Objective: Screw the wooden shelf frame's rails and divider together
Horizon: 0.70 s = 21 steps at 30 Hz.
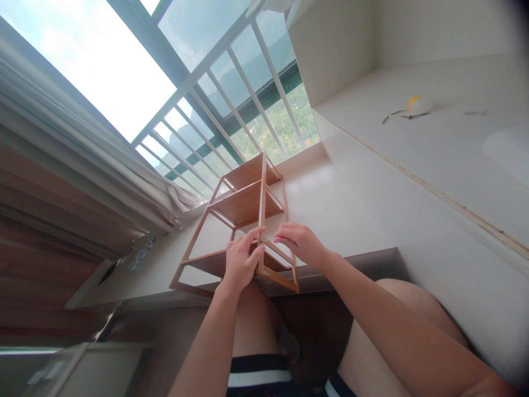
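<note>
A small wooden rack (243,207) with three shelves lies on its side on a pale window ledge (330,209). My left hand (242,262) grips the rack's near frame post, fingers closed around it. My right hand (300,242) pinches something thin at the same post, right beside the left fingertips. What the right fingers hold is too small to make out. Both forearms reach up from my bare knees.
A window with white bars (231,105) and a curtain (82,154) stand behind the rack. To the right a white surface (433,143) carries a yellow-topped tool (413,106). A dark floor strip (314,325) lies between my legs.
</note>
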Motion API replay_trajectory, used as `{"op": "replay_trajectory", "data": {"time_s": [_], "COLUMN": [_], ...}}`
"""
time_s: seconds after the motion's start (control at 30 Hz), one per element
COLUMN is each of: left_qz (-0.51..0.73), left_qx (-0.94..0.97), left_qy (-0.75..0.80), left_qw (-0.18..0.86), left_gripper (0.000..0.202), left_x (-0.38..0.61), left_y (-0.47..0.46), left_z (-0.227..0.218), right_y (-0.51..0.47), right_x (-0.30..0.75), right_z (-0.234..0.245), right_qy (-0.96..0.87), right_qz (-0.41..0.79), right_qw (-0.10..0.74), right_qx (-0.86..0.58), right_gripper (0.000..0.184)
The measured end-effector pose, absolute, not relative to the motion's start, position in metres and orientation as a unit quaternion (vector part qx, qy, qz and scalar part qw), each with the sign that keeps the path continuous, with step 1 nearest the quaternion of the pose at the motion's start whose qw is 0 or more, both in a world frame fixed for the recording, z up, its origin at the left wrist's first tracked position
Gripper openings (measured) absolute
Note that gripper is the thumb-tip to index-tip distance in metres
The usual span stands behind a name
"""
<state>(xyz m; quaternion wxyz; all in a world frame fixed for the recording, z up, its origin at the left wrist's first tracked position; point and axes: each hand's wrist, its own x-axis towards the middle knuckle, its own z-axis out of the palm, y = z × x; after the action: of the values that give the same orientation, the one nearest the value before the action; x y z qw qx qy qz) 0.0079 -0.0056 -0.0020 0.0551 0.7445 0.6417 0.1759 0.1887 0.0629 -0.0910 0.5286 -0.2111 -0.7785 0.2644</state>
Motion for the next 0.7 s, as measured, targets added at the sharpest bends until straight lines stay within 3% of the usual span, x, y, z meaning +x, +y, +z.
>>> {"op": "replay_trajectory", "data": {"time_s": [0.7], "left_qz": [0.166], "left_qx": [0.747], "left_qy": [0.642], "left_qw": [0.045], "left_gripper": [0.040], "left_x": [0.0045], "left_y": [-0.0043], "left_z": [-0.0049], "right_y": [0.0580], "right_x": [0.1809], "right_z": [-0.0953], "right_qy": [-0.775], "right_qz": [0.111], "right_qw": [0.569], "right_qx": [-0.252], "right_gripper": [0.023]}}
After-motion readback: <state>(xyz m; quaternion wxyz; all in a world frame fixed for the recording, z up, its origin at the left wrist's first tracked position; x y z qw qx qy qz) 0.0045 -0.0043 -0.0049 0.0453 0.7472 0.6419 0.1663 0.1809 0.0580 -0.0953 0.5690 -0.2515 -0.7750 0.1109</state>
